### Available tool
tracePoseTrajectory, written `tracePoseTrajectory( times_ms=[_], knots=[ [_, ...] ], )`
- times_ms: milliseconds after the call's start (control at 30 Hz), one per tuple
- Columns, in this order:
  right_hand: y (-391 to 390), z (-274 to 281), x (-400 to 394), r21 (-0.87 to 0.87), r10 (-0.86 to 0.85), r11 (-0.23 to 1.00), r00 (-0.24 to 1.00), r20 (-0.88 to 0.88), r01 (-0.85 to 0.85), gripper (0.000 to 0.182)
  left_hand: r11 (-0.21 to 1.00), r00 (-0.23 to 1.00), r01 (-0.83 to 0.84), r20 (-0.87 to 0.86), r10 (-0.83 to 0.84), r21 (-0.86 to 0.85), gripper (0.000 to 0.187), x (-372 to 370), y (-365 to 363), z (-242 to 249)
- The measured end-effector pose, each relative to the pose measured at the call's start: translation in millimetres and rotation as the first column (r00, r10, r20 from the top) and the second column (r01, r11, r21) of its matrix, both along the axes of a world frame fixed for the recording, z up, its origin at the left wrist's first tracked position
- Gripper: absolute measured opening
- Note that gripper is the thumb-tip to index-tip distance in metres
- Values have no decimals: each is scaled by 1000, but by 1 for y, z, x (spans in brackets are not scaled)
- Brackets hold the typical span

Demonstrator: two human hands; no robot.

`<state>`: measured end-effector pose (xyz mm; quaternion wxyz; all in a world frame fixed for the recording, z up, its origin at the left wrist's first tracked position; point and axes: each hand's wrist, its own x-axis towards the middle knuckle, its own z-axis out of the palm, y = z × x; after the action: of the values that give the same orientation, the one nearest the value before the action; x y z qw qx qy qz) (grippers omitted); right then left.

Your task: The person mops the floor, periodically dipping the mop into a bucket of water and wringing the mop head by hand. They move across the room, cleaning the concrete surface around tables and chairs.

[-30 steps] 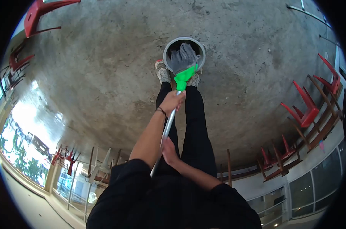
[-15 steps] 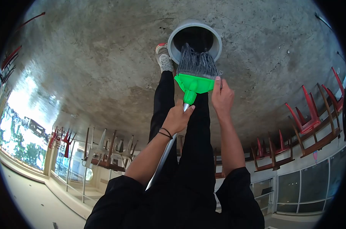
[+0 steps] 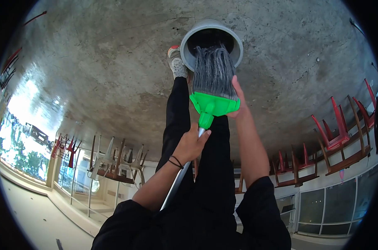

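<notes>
A mop with grey strands (image 3: pixel 214 75), a green clamp head (image 3: pixel 214 104) and a silver handle (image 3: pixel 172 189) lies between my arms. My left hand (image 3: pixel 190 143) is closed round the handle just below the green clamp. At the clamp's right end, my right hand (image 3: pixel 238 100) holds the mop's edge, one digit pointing up along the strands and the others mostly hidden behind it. The strand tips hang over the near rim into a grey bucket (image 3: pixel 239 50), whose inside looks dark.
My shoe (image 3: pixel 177 62) stands beside the bucket on the stained concrete floor (image 3: pixel 114 75). Red chairs (image 3: pixel 337 137) and brown wooden tables or benches (image 3: pixel 297 175) line the right side. Pale chairs (image 3: pixel 103 160) stand at left near bright windows (image 3: pixel 26 154).
The mop head has moved back from the bucket towards me, showing more of its strands. My right hand has slid behind the clamp's right end; my left hand moved down with the handle.
</notes>
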<state>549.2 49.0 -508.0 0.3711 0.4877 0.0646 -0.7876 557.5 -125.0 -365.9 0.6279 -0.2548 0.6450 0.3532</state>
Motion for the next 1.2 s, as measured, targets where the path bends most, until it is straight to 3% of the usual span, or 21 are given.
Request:
tracePoseTrajectory(
  times_ms=[33,133,233,333,433,533,600,700,800,867,933,967,1000,1067,1133,1200],
  knots=[
    [-12,-6,1,48,-81,995,994,-72,85,78,1000,1000,-20,-9,20,8,35,3,1,2],
    [-34,-15,10,-221,-335,923,941,-57,315,86,998,998,-47,-30,48,39,31,11,-3,0],
    [-40,-27,22,-450,-362,842,930,-61,298,90,997,999,-23,-40,26,75,30,13,-6,1],
    [-42,-14,20,-301,-322,913,940,-111,276,95,993,999,-20,-30,23,114,29,16,-4,8],
    [-44,6,9,-244,-417,885,908,-36,397,72,992,998,-43,58,36,118,29,12,-1,17],
    [-51,-4,25,-250,-421,875,907,33,415,77,991,998,-40,58,32,129,30,12,-1,22],
    [-47,-5,26,-231,-390,899,920,-33,373,74,986,998,-59,43,53,159,28,12,-1,24],
    [-43,-2,19,-182,-322,935,944,-69,305,72,980,946,-116,317,61,159,29,3,-1,24],
    [-41,-5,19,-166,-338,930,940,-42,327,69,847,854,-520,48,518,111,36,40,-16,-3],
    [-42,-3,16,-170,-377,915,926,-36,366,65,818,811,-561,-283,512,-125,47,37,-31,-52],
    [-42,6,9,-176,-416,899,908,-58,401,59,767,755,-625,-359,548,-143,58,17,-36,-111],
    [-43,6,12,-188,-418,898,904,-90,397,57,657,657,-753,-64,751,-20,66,12,-37,-147],
    [-45,6,17,-198,-421,898,899,-120,394,55,496,489,-867,258,833,44,73,9,-36,-176],
    [-47,6,24,-215,-430,894,887,-166,394,52,213,241,-970,628,740,120,84,-31,1,-183],
    [-50,12,25,-233,-444,887,875,-194,399,49,79,104,-995,671,734,68,86,-48,26,-190],
    [-51,19,24,-122,-418,906,903,-100,406,45,-15,132,-982,740,660,189,77,-62,38,-199]
  ],
)
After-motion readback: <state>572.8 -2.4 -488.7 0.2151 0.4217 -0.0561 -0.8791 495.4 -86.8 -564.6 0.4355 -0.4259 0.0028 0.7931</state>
